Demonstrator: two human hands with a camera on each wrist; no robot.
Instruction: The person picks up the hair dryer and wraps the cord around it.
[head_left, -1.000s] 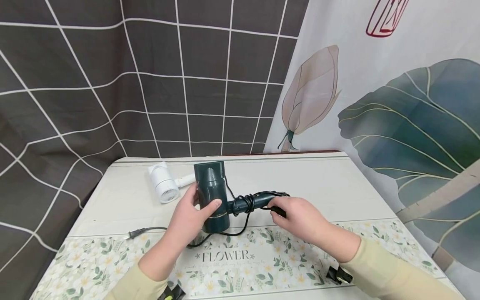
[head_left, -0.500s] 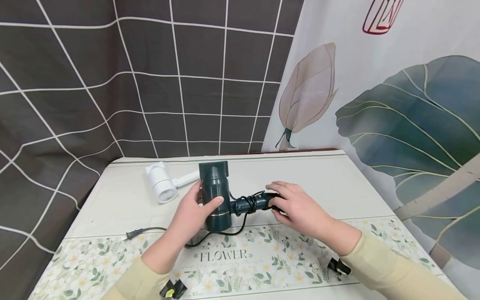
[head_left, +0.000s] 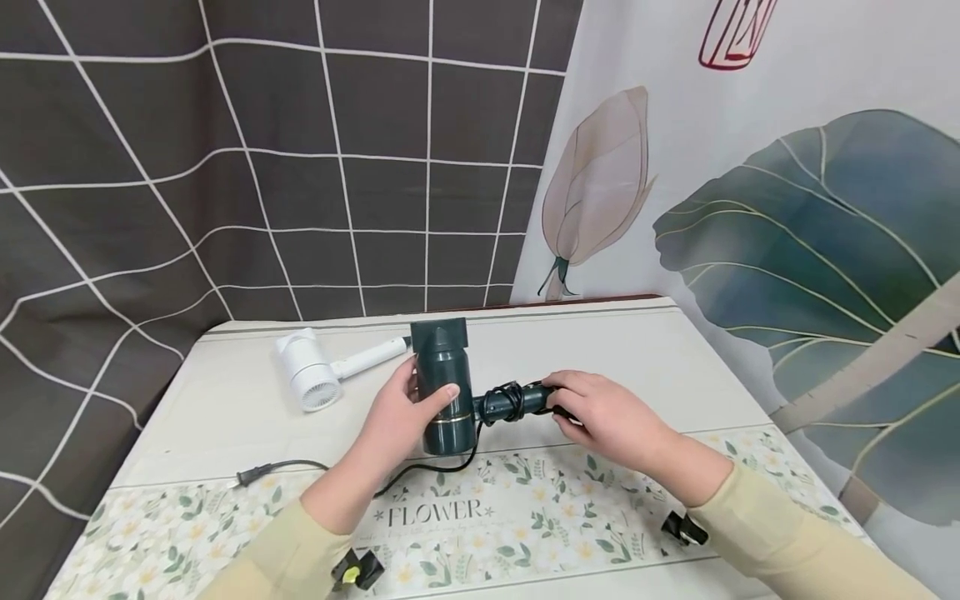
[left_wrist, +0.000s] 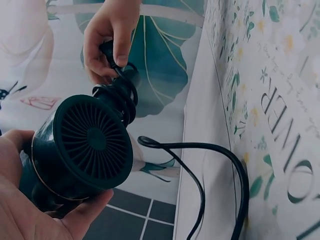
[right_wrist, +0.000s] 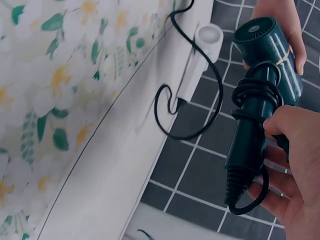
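Observation:
A dark green hair dryer [head_left: 450, 435] is held up over the table, its flat nozzle [head_left: 439, 335] pointing away from me. My left hand [head_left: 393, 417] grips its barrel from the left, thumb on top. Black cord [head_left: 513, 400] is wound in several turns round the handle. At the handle's far end my right hand [head_left: 611, 417] curls its fingers about the handle and pinches a black plug [left_wrist: 106, 47] against it. In the left wrist view the round rear grille [left_wrist: 97, 140] faces the camera. A short loop of cord [right_wrist: 262, 195] leaves the handle's ribbed end.
A white hair dryer [head_left: 306, 371] lies at the back left of the table. A loose black cord [head_left: 442, 468] runs in front of the dark dryer, and another plug [head_left: 253, 475] lies at the left. A flowered cloth [head_left: 570, 533] covers the table; curtains hang behind.
The right hand has gone from pinching the plug beside the handle to closing round the handle's end with it. Both hands and the dryer appear slightly further right.

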